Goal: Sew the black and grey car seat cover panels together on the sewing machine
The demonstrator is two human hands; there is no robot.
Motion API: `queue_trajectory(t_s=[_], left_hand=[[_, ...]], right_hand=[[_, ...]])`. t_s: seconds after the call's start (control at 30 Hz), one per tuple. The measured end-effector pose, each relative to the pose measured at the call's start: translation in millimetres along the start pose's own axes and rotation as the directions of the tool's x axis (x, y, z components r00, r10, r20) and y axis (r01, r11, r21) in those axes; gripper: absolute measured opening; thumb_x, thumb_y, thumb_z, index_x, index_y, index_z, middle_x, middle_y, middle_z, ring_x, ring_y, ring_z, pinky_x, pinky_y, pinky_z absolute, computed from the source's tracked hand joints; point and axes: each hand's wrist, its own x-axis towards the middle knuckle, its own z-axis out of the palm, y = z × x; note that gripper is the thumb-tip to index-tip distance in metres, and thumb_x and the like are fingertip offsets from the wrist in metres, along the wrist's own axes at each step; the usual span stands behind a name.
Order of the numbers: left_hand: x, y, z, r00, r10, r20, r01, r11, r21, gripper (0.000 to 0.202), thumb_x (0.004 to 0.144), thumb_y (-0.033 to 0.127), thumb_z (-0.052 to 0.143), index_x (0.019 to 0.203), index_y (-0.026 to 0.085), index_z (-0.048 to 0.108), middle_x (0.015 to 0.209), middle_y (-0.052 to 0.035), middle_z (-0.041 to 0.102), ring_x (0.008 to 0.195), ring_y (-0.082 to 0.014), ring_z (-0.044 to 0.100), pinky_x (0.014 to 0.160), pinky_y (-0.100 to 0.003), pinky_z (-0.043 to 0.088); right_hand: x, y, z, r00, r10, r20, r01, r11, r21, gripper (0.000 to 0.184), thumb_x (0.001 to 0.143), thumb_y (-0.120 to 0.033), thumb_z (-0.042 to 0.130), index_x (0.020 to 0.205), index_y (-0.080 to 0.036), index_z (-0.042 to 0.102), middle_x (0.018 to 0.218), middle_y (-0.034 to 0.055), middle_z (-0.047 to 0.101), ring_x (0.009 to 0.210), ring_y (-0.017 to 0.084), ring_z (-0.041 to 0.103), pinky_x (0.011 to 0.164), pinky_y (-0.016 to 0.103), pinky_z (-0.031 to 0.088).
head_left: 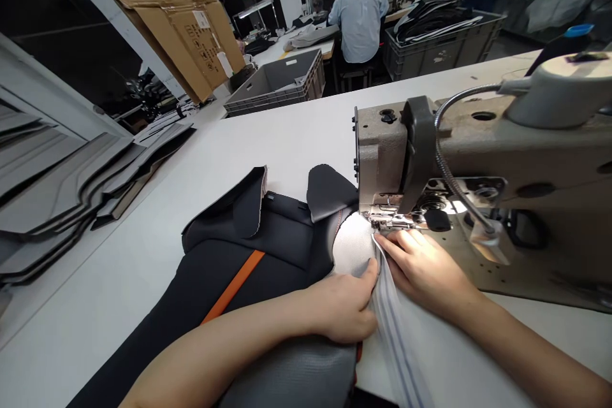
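A dark padded fabric cover (282, 268) with an orange stripe lies on the table, its pale, light-grey panel (351, 245) running up to the presser foot (377, 224) of the sewing machine (478, 134). My left hand (349, 306) is closed on the cover's right edge, thumb on top and the other fingers curled. Just below the presser foot, my right hand (425, 268) pinches a white strip with blue lines (394, 331) along that edge. The strip trails down towards me. What lies beneath my fingers is hidden.
Stacked grey panels (62, 185) line the left side. Beyond the white table (287, 134) are a grey crate (282, 83), cardboard boxes (191, 32) and a full crate (440, 51). A person in a light shirt (361, 19) sits farther back. A flexible lamp neck (444, 140) hangs by the machine head.
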Motion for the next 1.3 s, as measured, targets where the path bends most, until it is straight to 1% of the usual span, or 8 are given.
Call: queue_trajectory(t_s=[0.43,0.77,0.87,0.9,0.97,1.03,1.2,1.3], left_hand=[[20,5,-1.0,0.99,-0.01,-0.138,0.026,0.993,0.116,0.076,0.088,0.044,0.03,0.147,0.0,0.008,0.096,-0.0198,0.066,0.088,-0.0371,0.063,0.072,-0.044,0.049],[24,13,8.1,0.942,0.016,-0.336,0.072,0.966,0.25,0.075,0.089,0.057,0.041,0.142,0.006,0.027,0.118,-0.0176,0.055,0.094,-0.0301,0.058,0.075,-0.039,0.049],[-8,16,52.9,0.815,0.299,-0.496,0.007,0.851,0.524,0.072,0.085,0.054,0.051,0.142,0.015,0.033,0.129,-0.0127,0.048,0.102,-0.0267,0.05,0.082,-0.038,0.045],[-17,17,73.4,0.729,0.4,-0.556,0.013,0.803,0.596,0.064,0.086,0.05,0.052,0.14,0.018,0.038,0.133,-0.01,0.045,0.105,-0.025,0.048,0.085,-0.037,0.043],[-30,18,117.3,0.456,0.521,-0.722,0.16,0.75,0.642,0.044,0.086,0.037,0.056,0.128,0.024,0.053,0.122,-0.0069,0.05,0.096,-0.0198,0.05,0.077,-0.032,0.04],[-33,21,157.4,0.355,0.402,-0.844,0.337,0.787,0.516,0.039,0.082,0.026,0.061,0.122,0.028,0.058,0.108,-0.006,0.052,0.085,-0.0171,0.05,0.072,-0.031,0.039],[-30,29,194.6,0.416,0.002,-0.909,0.528,0.814,0.243,0.065,0.073,0.005,0.055,0.133,0.027,0.048,0.108,-0.0103,0.048,0.082,-0.0193,0.05,0.073,-0.035,0.045],[-42,25,164.2,0.591,-0.152,-0.792,0.478,0.857,0.192,0.076,0.068,0.0,0.048,0.14,0.022,0.04,0.109,-0.0129,0.052,0.081,-0.0234,0.052,0.07,-0.039,0.05]], right_hand=[[1,4,7,0.99,0.047,-0.136,-0.046,0.999,0.009,0.028,0.092,-0.018,0.041,0.109,-0.006,0.059,0.093,0.0129,0.063,0.083,0.023,0.056,0.076,0.035,0.045],[-7,12,7,0.981,0.184,-0.059,-0.161,0.947,0.279,0.028,0.097,-0.026,0.037,0.094,-0.015,0.062,0.086,0.0074,0.064,0.082,0.02,0.056,0.074,0.032,0.043],[-10,9,-1,0.964,0.252,0.087,-0.267,0.904,0.335,0.036,0.097,-0.04,0.037,0.075,-0.02,0.058,0.072,0.0035,0.058,0.072,0.018,0.052,0.065,0.031,0.037],[-10,7,-4,0.961,0.241,0.134,-0.273,0.9,0.34,0.038,0.095,-0.045,0.039,0.071,-0.02,0.056,0.069,0.0027,0.056,0.069,0.018,0.05,0.064,0.031,0.035],[-9,2,-9,0.963,0.183,0.2,-0.244,0.905,0.347,0.042,0.092,-0.05,0.042,0.064,-0.019,0.05,0.064,0.0019,0.052,0.066,0.018,0.047,0.063,0.031,0.031],[-8,-2,-12,0.961,0.137,0.241,-0.218,0.908,0.356,0.043,0.091,-0.049,0.044,0.06,-0.019,0.045,0.061,0.0017,0.05,0.065,0.018,0.044,0.063,0.031,0.028],[-8,-3,-14,0.938,0.12,0.324,-0.253,0.878,0.406,0.042,0.092,-0.046,0.04,0.061,-0.018,0.044,0.063,0.0025,0.051,0.068,0.019,0.043,0.065,0.031,0.027],[-11,0,-16,0.929,0.112,0.352,-0.265,0.867,0.422,0.041,0.092,-0.046,0.04,0.062,-0.018,0.045,0.065,0.0027,0.052,0.071,0.019,0.044,0.067,0.03,0.027]])
